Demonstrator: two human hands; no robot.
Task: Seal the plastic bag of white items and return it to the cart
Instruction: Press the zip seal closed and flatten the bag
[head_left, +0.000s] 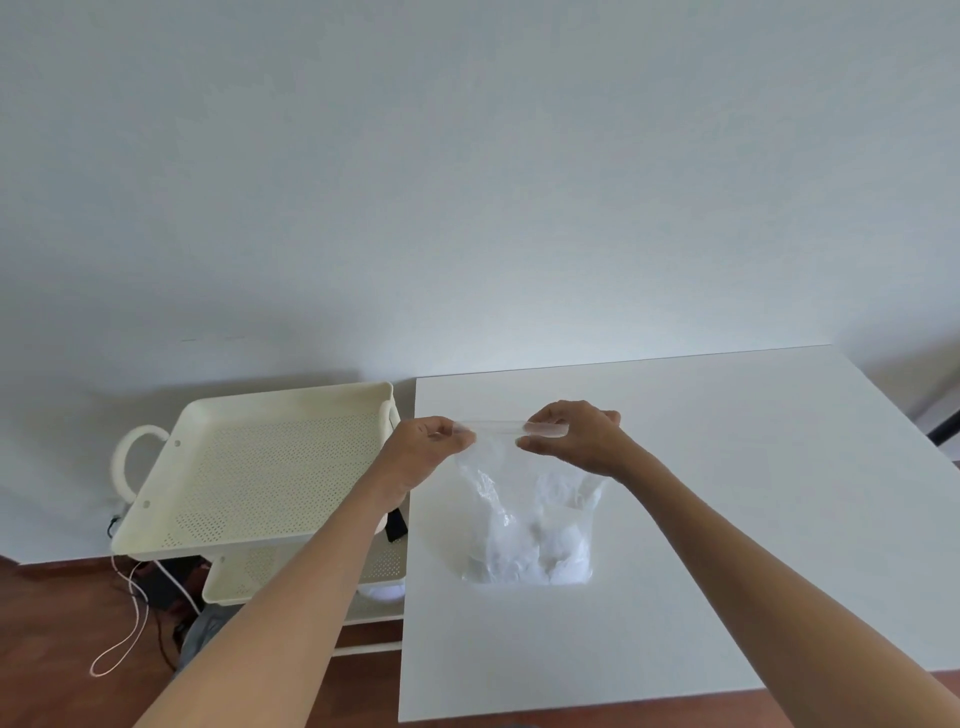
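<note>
Right of centre in the lower half of the frame, the plastic bag (527, 519) is being held upright on the white table (727, 519), its base resting on the surface and the white items (530, 558) settled at the bottom. Its top strip is being stretched level between both hands. The left end is being pinched by the left hand (423, 452), fingers pressed together on the strip; the right end is being pinched by the right hand (576, 436), thumb below and fingers above. Whether the strip is already closed along its length cannot be told.

For a good seal, the strip is probably best kept taut and flat while the two tracks are being pressed together from one end to the other, so that no gap is being left in the middle. Trapped air is likely worth easing out first.

The cart (260, 467) is standing at lower left, just beside the table, its perforated top tray bare where visible and ready for the bag.
</note>
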